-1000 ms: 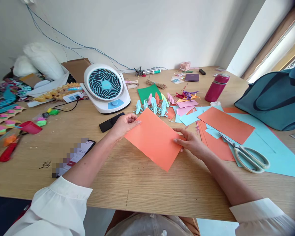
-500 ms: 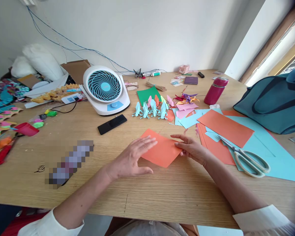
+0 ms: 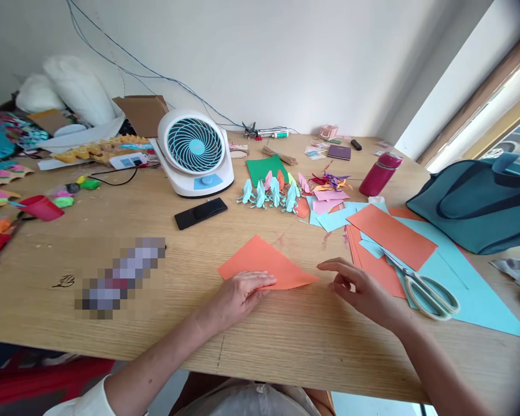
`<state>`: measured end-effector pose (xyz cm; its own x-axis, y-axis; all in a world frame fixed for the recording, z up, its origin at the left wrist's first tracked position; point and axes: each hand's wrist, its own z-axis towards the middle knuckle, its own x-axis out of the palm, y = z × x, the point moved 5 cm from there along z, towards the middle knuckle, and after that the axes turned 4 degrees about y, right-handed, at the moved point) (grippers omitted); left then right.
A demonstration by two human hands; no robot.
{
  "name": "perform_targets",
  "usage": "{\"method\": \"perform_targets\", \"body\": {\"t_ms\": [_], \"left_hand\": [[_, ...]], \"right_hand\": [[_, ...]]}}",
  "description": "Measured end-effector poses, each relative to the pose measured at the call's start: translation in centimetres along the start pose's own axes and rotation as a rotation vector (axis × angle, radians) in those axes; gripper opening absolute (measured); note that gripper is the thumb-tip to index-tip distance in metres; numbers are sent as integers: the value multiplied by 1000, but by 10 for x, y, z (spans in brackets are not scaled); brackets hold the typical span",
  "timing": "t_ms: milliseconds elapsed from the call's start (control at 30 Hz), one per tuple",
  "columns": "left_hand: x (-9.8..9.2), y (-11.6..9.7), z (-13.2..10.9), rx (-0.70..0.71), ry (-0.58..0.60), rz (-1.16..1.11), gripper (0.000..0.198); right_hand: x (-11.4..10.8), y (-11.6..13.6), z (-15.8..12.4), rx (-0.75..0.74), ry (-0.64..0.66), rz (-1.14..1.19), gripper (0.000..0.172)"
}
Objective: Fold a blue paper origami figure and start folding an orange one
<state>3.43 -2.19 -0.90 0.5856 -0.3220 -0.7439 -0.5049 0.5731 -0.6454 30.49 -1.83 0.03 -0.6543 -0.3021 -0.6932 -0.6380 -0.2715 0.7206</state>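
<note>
The orange paper [image 3: 262,257] is pressed at six o'clock by the left hand [image 3: 246,290] (fingers laid flat); near three o'clock, the right hand [image 3: 359,286] is held empty, half-curled.

Bright, diffuse daylight enters from the brown-framed glass window [image 3: 519,134] between 2 and 3 o'clock, grading the smooth white wall [image 3: 260,63] from pale at 12 o'clock to grey towards 2 o'clock and leaving mostly soft shadows on the light-brown wood-grained table [image 3: 186,260]. The matte orange paper sheet [image 3: 260,254], near the middle, looks fairly clear, while blocky pixelation [image 3: 121,277] hides detail at 8 o'clock. Wide-angle distortion stretches the teal fabric bag [image 3: 489,202] at 3 o'clock, and dark blur swallows the corner at 2 o'clock.
</note>
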Motion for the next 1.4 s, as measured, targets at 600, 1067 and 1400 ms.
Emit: {"method": "perform_targets", "body": {"t_ms": [600, 1067, 1400], "left_hand": [[-4, -17, -15, -134, 0, -117, 33], [8, -10, -23, -320, -142, -251, 40], [-10, -18, -2, -351, 19, -183, 20]], "right_hand": [[44, 14, -2, -45, -29, 222, 15], [41, 5, -3, 232, 38, 283, 25], [48, 12, 15, 148, 120, 404, 18]]}}
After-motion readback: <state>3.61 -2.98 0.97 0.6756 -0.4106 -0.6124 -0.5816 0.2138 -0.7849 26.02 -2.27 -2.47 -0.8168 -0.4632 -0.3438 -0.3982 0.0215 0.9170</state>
